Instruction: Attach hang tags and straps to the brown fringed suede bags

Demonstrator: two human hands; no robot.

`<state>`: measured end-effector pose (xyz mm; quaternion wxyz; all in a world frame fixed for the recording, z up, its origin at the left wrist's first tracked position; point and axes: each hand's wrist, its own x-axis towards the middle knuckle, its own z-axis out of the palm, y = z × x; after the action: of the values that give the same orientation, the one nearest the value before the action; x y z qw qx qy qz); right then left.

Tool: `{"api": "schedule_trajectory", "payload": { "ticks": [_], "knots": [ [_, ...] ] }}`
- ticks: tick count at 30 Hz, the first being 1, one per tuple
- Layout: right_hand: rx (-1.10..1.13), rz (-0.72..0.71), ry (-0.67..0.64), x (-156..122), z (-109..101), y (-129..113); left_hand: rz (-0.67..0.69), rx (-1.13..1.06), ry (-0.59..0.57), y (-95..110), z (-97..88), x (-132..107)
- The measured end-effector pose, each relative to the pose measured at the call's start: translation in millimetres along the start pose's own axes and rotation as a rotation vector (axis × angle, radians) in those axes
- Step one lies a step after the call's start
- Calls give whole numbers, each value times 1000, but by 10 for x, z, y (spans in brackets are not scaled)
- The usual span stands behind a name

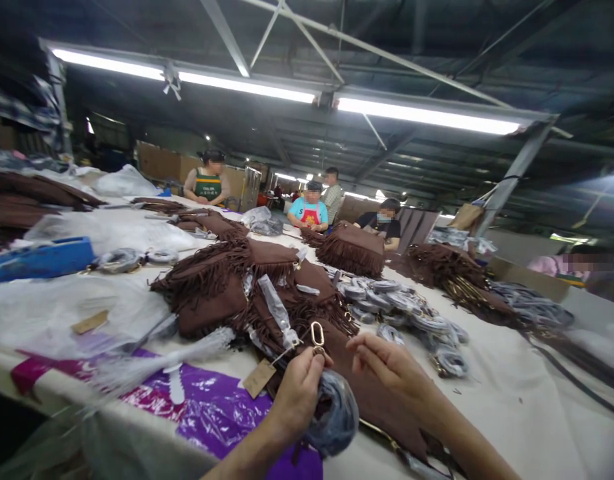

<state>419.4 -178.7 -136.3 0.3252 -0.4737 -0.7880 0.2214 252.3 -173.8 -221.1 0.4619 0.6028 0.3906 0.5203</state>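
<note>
Nearest the camera, a wrapped strap bundle [334, 413] is held closed in the left hand [299, 393], its gold clasp [317, 335] pinched upright between the fingertips, apparently so the ring faces the brown fringed bag [287, 293] just behind it. A paper tag [259, 378] hangs below on the table [511, 400]. The right hand [391, 367] is kept loosely open and empty just beside the clasp. Further wrapped straps [407, 313] are heaped beyond.

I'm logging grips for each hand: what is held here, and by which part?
The left hand pinches a gold clasp at its base, a grey wrapped bundle beneath its palm. The right hand holds nothing visible, fingers curled beside it.
</note>
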Motion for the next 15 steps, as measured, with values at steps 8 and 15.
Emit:
{"api": "schedule_trajectory", "payload": {
  "ticks": [8,15],
  "knots": [
    [-690,-116,-129,-41,262,143,104,131,-38,25,-10,-87],
    [-869,10,-280,-52,302,-8,154,156,-65,2,21,-95]
  ]
}}
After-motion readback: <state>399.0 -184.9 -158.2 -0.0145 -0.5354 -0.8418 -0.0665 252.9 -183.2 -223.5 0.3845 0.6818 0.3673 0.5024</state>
